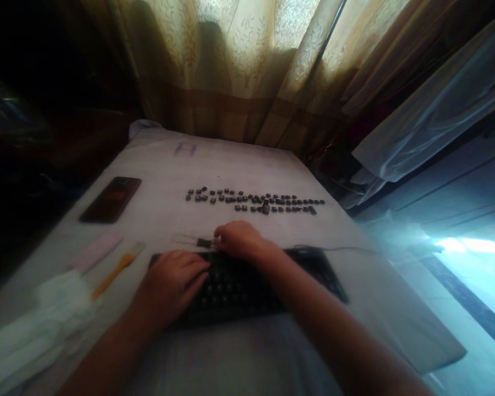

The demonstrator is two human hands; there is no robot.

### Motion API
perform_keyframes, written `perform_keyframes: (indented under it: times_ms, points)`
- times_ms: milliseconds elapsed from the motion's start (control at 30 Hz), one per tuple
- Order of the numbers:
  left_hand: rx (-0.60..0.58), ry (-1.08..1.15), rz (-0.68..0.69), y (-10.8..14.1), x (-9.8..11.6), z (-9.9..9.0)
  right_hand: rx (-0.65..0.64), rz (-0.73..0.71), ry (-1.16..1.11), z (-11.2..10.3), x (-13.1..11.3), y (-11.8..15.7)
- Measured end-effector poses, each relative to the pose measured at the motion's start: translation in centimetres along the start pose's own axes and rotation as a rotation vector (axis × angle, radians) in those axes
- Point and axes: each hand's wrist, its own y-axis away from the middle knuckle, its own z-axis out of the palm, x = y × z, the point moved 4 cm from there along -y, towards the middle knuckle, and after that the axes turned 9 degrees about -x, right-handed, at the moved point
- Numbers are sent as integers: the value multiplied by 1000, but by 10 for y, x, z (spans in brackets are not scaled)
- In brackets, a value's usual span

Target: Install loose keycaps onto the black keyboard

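A black keyboard [231,294] lies in front of me, many of its keys still in place. My left hand [175,280] rests on its left part, the fingers lying over the keys and the thumb a little apart. At the keyboard's back edge, my right hand [237,239] is closed, its fingertips on one end of a wire keycap puller [204,242] with a dark middle grip. The puller's wire loop points left, off the keyboard. Behind it, several loose black keycaps [266,208] are spread in uneven rows on the white cloth.
On the left lie a dark phone [111,199], a pink block [97,251], a brush with an orange handle [113,275] and a crumpled white cloth [61,300]. The keyboard's cable [346,249] runs off right. A curtain [239,71] hangs behind the cloth-covered table [239,157].
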Motion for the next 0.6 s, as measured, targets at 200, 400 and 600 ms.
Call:
perform_keyframes:
  times_ms: [200, 400, 600]
  points:
    - [-79, 29, 12, 0, 9, 8, -124, -77, 99, -10, -8, -19]
    - [-95, 59, -52, 4, 5, 13, 131, -66, -474, -15, 23, 10]
    - [-79, 57, -84, 5, 3, 10, 169, -169, -1285, 32, 28, 49]
